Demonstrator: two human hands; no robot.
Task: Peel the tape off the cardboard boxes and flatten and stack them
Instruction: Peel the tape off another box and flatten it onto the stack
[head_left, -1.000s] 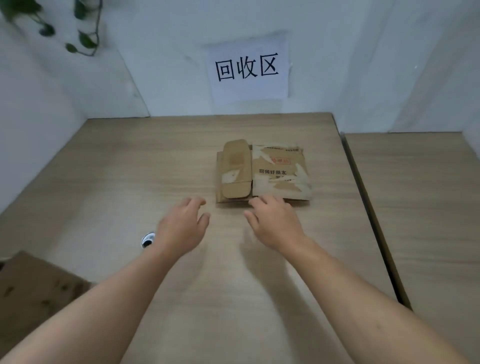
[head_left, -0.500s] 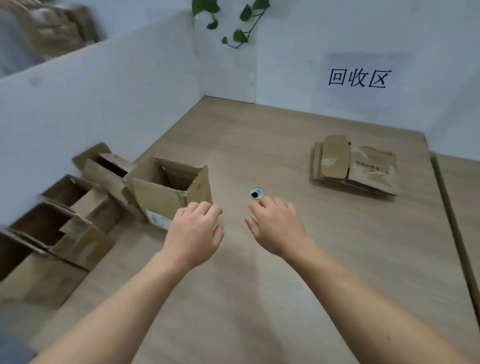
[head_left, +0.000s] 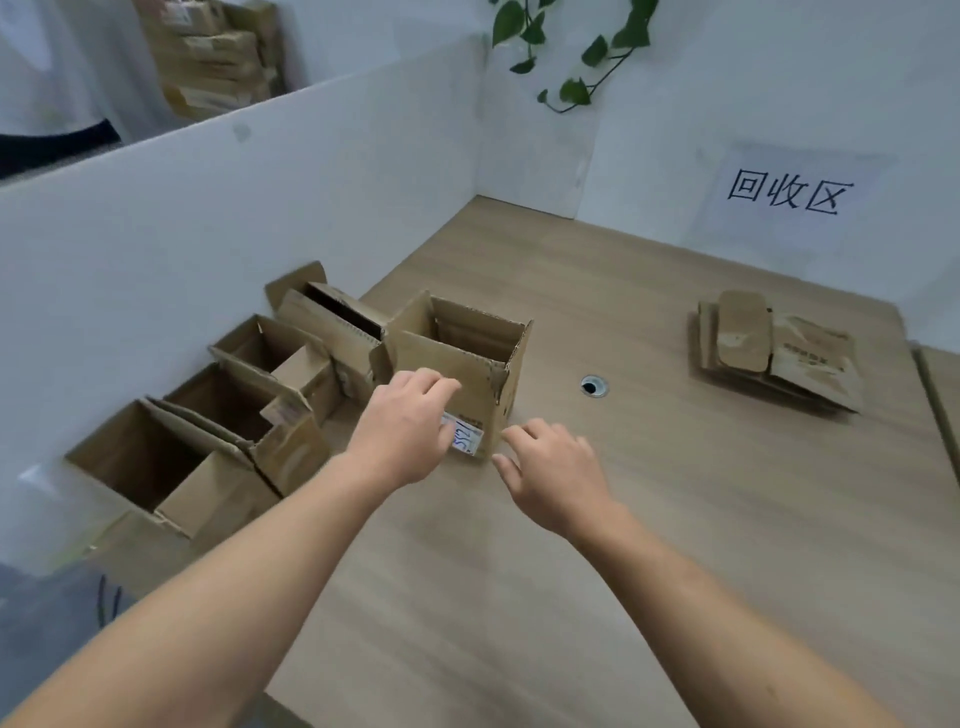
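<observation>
Cardboard was being reached for: the open box (head_left: 457, 358) stood upright on the table (head_left: 675, 519), beside the row of boxes (head_left: 223, 405) and well apart from the flattened stack (head_left: 774, 353). The left hand (head_left: 402, 431) was held loosely curled before its labelled face, the right hand (head_left: 553, 470) spread at its near corner; nothing was gripped. A two-handed pickup seemed called for. Tape could not be made out.

matt brown cardboard boxes (head_left: 457, 358) on a smooth wood-grain table (head_left: 675, 519)
</observation>
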